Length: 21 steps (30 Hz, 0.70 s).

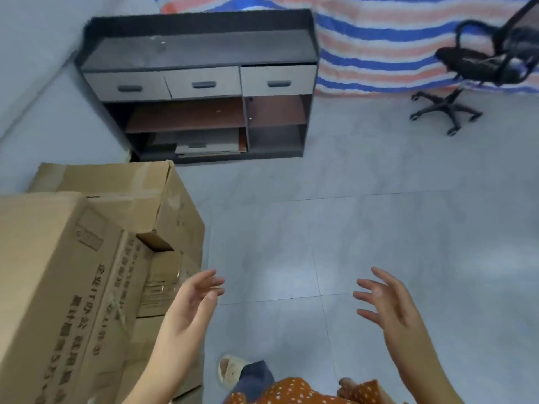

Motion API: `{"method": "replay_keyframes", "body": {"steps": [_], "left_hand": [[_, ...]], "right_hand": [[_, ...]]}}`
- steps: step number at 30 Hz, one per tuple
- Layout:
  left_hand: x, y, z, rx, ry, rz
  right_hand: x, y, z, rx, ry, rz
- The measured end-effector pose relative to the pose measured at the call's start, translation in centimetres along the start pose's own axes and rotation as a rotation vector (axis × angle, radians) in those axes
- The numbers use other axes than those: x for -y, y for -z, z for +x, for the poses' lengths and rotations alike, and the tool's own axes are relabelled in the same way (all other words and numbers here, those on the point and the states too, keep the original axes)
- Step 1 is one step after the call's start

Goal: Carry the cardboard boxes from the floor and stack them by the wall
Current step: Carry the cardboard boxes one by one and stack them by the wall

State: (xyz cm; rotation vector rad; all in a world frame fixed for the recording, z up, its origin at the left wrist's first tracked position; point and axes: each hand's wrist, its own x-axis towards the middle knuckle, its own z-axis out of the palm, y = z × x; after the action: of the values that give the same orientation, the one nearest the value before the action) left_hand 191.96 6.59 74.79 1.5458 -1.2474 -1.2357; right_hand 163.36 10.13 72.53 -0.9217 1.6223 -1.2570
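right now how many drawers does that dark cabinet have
3, in one row under the top of the cabinet: left drawer, middle drawer, right drawer, which seems to sit slightly out. Below are open shelves; none look hidden.

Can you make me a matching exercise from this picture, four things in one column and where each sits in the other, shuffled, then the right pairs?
Things:
1. brown printed cardboard box
2. black wheeled office chair
3. dark grey three-drawer cabinet
4. red, white and blue striped tarp

Places:
A. top right, on the tiled floor
B. near left, beside the left hand
C. along the back, behind the chair
D. back centre, against the wall

Pairs: 1-B, 2-A, 3-D, 4-C
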Motion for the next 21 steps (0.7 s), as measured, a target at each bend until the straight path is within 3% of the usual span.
{"method": "replay_keyframes", "body": {"steps": [6,12,21], "left_hand": [[-2.2,-14.6,-3.3,0.242,-0.080,0.032],[-4.2,-29.8,-7.8,0.517,-0.141,0.033],[-7.2,-45.2,-8.9,0.828,-0.188,0.125]], "right_hand": [[-2.4,14.9,-4.5,-0.233,-0.018,0.044],[-5.3,28.8,-9.8,-0.575,-0.032,0.114],[-9.3,39.2,-14.5,-0.884,-0.154,0.202]]}}
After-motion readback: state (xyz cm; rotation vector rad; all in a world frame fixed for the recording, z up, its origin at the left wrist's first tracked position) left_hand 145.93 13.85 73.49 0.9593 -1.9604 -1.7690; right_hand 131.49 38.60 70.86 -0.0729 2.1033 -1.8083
